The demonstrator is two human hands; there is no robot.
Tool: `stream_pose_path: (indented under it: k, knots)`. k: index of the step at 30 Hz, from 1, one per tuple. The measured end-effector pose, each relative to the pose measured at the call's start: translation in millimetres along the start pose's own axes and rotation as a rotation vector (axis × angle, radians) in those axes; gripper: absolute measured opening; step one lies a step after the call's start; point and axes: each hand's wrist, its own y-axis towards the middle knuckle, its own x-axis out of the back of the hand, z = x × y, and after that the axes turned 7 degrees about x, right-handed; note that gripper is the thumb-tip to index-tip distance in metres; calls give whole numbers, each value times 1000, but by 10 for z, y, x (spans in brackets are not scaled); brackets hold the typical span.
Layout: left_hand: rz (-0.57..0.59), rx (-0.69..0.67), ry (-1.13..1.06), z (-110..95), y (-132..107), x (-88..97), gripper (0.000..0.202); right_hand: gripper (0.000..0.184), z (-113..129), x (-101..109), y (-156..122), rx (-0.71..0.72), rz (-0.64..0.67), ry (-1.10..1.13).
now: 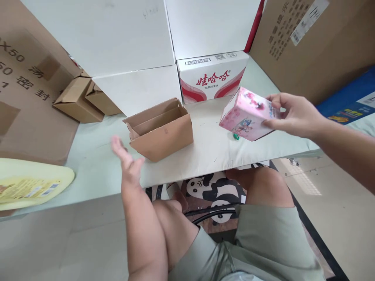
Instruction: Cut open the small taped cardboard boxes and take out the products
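In my right hand (293,115) is a small pink printed box (249,113) with cartoon figures, tilted a little above the table and gripped at its right end. My left hand (125,156) is raised with fingers apart, slightly blurred, holding nothing. Just right of it stands an open brown cardboard box (166,138), long and narrow, its top opening facing up. Part of its inside shows, with a cardboard flap or wall running along it. A small green object (236,136) peeks out beneath the pink box, too covered to identify.
White cartons (134,89) and a red-and-white water carton (213,78) line the back of the table (205,156). Large brown cartons (316,43) flank both sides. Small brown boxes (80,99) and a pale yellow bottle (35,183) are at left; a blue package (348,97) lies right.
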Motion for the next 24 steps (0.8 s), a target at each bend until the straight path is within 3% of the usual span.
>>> stream_pose_path:
  k: [2,4,5,6,8,10,12,15,17,20,22,24]
  knots:
    - [-191,-196,-28,-390,-126,-53,84,44,-80,-20,-128,173,17,-192]
    - [-231,-362,-122,-790,-276,-270,63,37,-191,-44,-263,299,46,-279]
    - [-129,-406,-174,-957,-358,-440,52,36,-253,-65,-329,343,67,-277]
    - [68,-387,-192,-1088,-442,-642,45,35,-314,-95,-392,380,90,-259]
    - [451,-126,-155,-1224,-603,-1084,49,35,-415,-181,-505,447,130,-203]
    - [655,223,-157,-1224,-732,-1483,85,35,-468,-285,-601,489,148,-139]
    - [759,500,-351,-1178,-821,-1762,108,35,-480,-380,-679,518,170,-84]
    - [759,698,-591,-1177,-887,-1967,111,35,-487,-466,-756,555,177,-2]
    - [690,745,-672,-1232,-883,-2041,104,39,-518,-494,-771,515,132,70]
    - [572,727,-706,-1330,-766,-2161,98,63,-583,-539,-722,242,14,270]
    - [529,635,-670,-1391,-598,-2249,98,75,-587,-570,-633,20,-1,489]
    - [518,500,-614,-1454,-353,-2325,96,82,-534,-576,-482,-103,27,681]
